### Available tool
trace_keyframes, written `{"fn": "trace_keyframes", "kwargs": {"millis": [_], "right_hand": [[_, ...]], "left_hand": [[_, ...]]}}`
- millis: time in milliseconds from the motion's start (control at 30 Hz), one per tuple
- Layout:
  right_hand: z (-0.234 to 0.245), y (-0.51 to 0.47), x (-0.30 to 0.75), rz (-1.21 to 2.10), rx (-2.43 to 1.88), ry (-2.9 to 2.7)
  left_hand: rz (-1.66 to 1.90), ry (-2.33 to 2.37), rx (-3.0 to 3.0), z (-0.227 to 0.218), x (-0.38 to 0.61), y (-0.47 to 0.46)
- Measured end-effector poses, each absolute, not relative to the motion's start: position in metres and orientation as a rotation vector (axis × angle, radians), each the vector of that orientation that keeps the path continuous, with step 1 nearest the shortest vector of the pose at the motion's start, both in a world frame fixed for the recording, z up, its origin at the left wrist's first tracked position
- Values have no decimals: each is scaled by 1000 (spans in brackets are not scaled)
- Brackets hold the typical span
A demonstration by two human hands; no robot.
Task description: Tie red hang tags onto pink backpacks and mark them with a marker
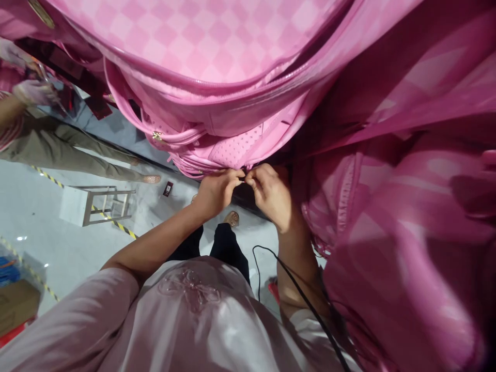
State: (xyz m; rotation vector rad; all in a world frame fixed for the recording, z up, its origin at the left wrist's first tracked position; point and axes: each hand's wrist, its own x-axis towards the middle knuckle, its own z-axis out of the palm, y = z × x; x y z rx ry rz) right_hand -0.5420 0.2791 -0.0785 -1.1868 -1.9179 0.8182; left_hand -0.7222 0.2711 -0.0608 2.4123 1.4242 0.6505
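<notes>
A large pink checked bag (209, 46) fills the top of the head view, its strap and trim hanging toward me. Just below its lower edge, my left hand (219, 190) and my right hand (270, 194) meet, fingertips almost touching. Both hands are pinched closed around something small and thin, too small to make out. Near the left hand hang thin pink cords or straps (189, 166) and a pink panel with small perforations (236, 147). A gold-coloured fitting (157, 136) sits on a strap loop to the left.
More pink bags (403, 217) crowd the right side. At left, a co-worker's gloved hand (36, 93) is near dark red pieces. A small metal-framed stool (96, 204) stands on the floor beside striped tape. A black cable (294, 276) crosses my right arm. A cardboard box (19, 305) lies lower left.
</notes>
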Motion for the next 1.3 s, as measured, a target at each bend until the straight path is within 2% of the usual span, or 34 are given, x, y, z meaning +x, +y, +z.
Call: {"fn": "trace_keyframes", "kwargs": {"millis": [233, 500, 667, 767, 1133, 1300], "right_hand": [[-84, 271, -545, 872, -1204, -1722], [-81, 273, -547, 799, -1235, -1769], [-82, 270, -539, 990, -1183, -1663], [-84, 269, -539, 957, -1239, -1677], [-84, 267, -539, 932, -1253, -1631], [-87, 268, -540, 1042, -1211, -1545]], "left_hand": [[631, 1393, 2261, -58, -722, 270], [611, 1434, 2058, -52, -714, 267], [576, 1453, 1940, -51, -710, 265], [561, 1453, 1875, -51, -708, 264], [840, 1402, 1771, -61, -703, 258], [892, 1415, 1774, -58, -702, 257]]}}
